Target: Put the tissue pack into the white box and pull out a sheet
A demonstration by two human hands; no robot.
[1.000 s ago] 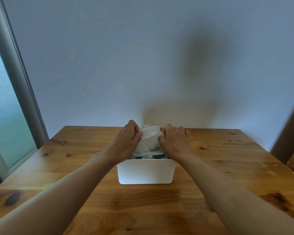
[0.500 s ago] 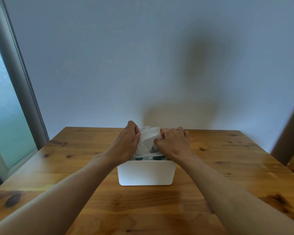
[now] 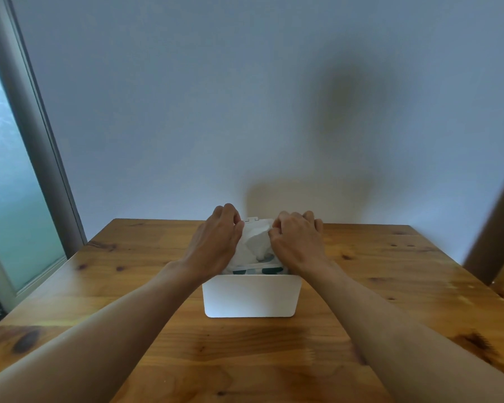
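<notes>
Currently, left to right: frosted glass pane in a grey frame at far left. Knotty pine surface, glossy finish. Left hand has its fingers curled onto the left side of a crumpled white sheet. Sheet is soft, creased, bunched between both hands. Below it the tissue pack, white film with dark teal print, sits inside the white box, top edge just showing. Box is smooth matte plastic, rounded corners, mid-surface. Right hand clenched on the sheet's right side. Plain pale wall behind.
</notes>
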